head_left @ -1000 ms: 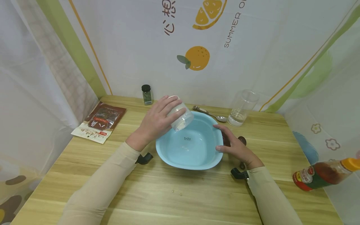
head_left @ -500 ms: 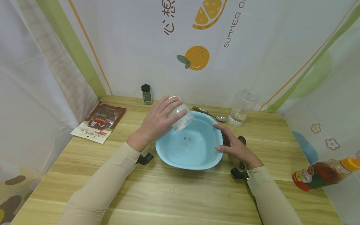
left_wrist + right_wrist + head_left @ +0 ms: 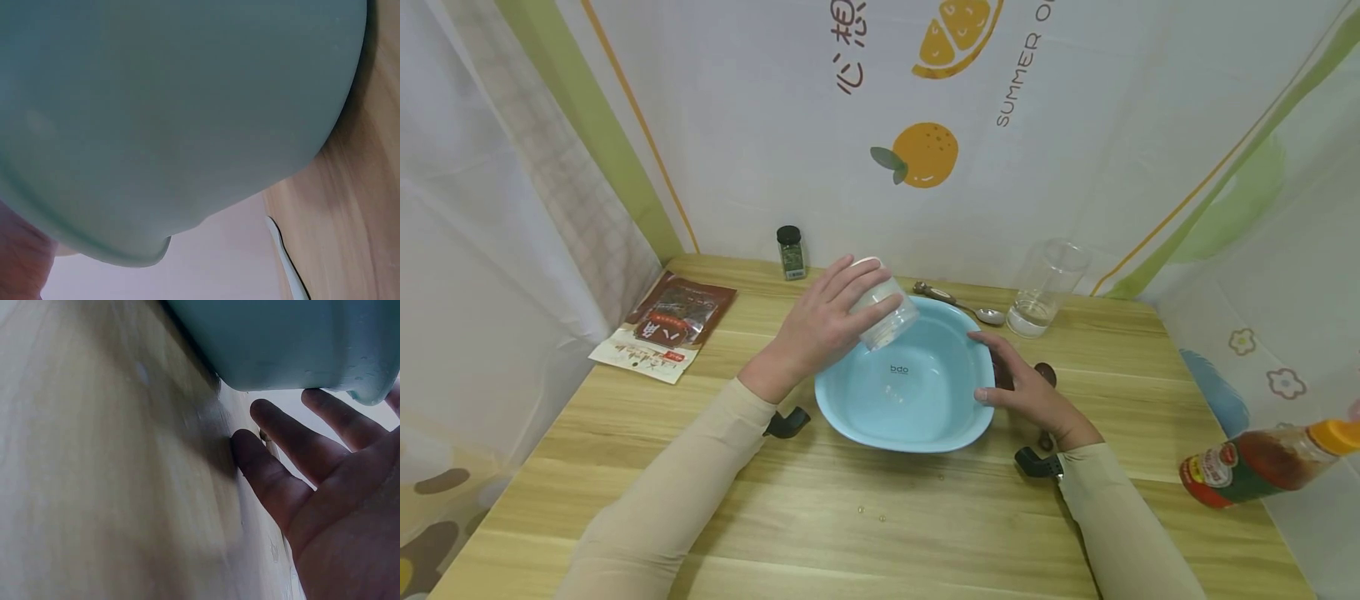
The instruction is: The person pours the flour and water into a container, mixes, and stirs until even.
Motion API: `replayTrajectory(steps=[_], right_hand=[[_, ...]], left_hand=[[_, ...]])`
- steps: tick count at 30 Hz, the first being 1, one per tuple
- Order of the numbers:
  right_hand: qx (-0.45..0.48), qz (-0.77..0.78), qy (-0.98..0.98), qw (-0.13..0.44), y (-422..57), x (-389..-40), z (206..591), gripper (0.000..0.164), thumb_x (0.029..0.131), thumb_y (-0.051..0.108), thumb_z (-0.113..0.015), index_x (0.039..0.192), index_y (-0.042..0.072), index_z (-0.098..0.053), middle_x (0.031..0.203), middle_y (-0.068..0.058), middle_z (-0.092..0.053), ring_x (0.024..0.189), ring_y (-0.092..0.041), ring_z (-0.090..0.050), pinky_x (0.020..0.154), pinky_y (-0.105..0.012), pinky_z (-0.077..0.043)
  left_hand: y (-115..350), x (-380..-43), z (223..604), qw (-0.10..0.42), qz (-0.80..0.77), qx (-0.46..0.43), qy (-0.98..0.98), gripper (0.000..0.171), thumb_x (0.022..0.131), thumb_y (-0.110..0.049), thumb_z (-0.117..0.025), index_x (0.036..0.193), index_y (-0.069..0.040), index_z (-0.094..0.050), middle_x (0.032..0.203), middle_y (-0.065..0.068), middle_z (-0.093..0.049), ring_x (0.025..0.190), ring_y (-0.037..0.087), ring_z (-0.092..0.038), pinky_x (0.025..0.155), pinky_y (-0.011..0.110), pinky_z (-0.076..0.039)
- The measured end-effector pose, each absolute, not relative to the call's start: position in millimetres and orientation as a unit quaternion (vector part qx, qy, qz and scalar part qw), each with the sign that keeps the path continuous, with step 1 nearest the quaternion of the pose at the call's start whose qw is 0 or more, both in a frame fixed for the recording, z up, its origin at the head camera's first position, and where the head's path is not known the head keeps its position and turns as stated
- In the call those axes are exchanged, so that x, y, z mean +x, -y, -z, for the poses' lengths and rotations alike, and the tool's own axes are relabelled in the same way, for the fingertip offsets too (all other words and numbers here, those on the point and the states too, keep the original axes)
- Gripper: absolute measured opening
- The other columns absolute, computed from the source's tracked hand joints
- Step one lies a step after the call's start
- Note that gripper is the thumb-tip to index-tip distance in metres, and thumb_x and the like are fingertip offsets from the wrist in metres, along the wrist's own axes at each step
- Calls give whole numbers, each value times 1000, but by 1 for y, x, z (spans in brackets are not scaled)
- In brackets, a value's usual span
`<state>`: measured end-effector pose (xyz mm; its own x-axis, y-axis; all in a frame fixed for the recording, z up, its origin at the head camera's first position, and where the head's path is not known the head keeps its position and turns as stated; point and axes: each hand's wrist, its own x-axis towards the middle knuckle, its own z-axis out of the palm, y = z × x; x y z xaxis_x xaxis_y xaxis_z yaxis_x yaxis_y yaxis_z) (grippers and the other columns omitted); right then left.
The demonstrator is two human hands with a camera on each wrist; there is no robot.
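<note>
In the head view my left hand (image 3: pixel 823 321) grips a clear plastic cup (image 3: pixel 886 321), tipped with its mouth down to the right over the light-blue basin (image 3: pixel 902 429). Some whitish matter shows inside the cup near its mouth. At the basin's right rim is my right hand (image 3: pixel 1026 390), its thumb and index finger on the rim. The right wrist view shows its other fingers (image 3: pixel 300 437) spread near the basin's outer wall (image 3: pixel 281 350). In the left wrist view the basin's wall (image 3: pixel 187 112) fills most of the picture, with part of the hand (image 3: pixel 22 256) at lower left.
Behind the basin lie a metal spoon (image 3: pixel 988 317) and a tall glass (image 3: pixel 1047 287) holding a little clear liquid. A dark spoon (image 3: pixel 1045 375) lies by my right hand. A spice jar (image 3: pixel 791 252), a food packet (image 3: pixel 666 325) and a sauce bottle (image 3: pixel 1255 467) stand or lie around.
The cup stays tipped over the basin, only shifting very slightly. The whitish matter at its mouth looks a little less clumped. My right hand stays at the rim.
</note>
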<state>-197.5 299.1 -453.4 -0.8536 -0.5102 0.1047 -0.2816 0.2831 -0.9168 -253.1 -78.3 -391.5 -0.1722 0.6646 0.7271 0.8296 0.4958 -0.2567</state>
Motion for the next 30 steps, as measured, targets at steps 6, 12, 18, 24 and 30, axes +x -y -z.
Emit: replayTrajectory(steps=[6, 12, 18, 24, 30], right_hand=[[-251, 544, -794, 106, -299, -198, 453, 86, 101, 11, -77, 173, 17, -31, 175, -21, -32, 150, -48, -46, 110, -23, -50], [-254, 547, -791, 107, -299, -198, 454, 86, 101, 11, -77, 173, 16, -31, 175, -22, -32, 149, -48, -46, 109, -24, -52], [-254, 548, -790, 108, -299, -197, 454, 86, 101, 10, -77, 173, 17, -31, 174, -22, -33, 148, -48, -46, 108, -25, -53], [-251, 546, -792, 106, -299, -198, 454, 86, 101, 11, -77, 173, 18, -32, 175, -21, -32, 148, -47, -46, 108, -25, -53], [-253, 545, -792, 106, -299, -198, 454, 85, 101, 11, -77, 173, 18, -31, 176, -21, -31, 150, -48, -45, 109, -24, -51]], left_hand=[[77, -253, 392, 414, 101, -495, 758, 61, 95, 8, -81, 147, -19, -65, 153, 18, -61, 148, 40, -54, 134, 54, -32], [77, -253, 393, 417, 96, -496, 756, 61, 96, 9, -79, 147, -20, -64, 153, 18, -61, 148, 40, -54, 134, 54, -32], [76, -253, 392, 413, 99, -493, 760, 59, 97, 9, -77, 147, -20, -65, 153, 18, -61, 149, 40, -54, 134, 53, -31], [77, -252, 392, 413, 95, -491, 761, 59, 97, 7, -78, 147, -21, -65, 153, 17, -61, 149, 39, -54, 134, 52, -31], [76, -252, 394, 412, 93, -493, 760, 60, 96, 6, -80, 147, -22, -65, 153, 17, -61, 149, 39, -54, 134, 52, -31]])
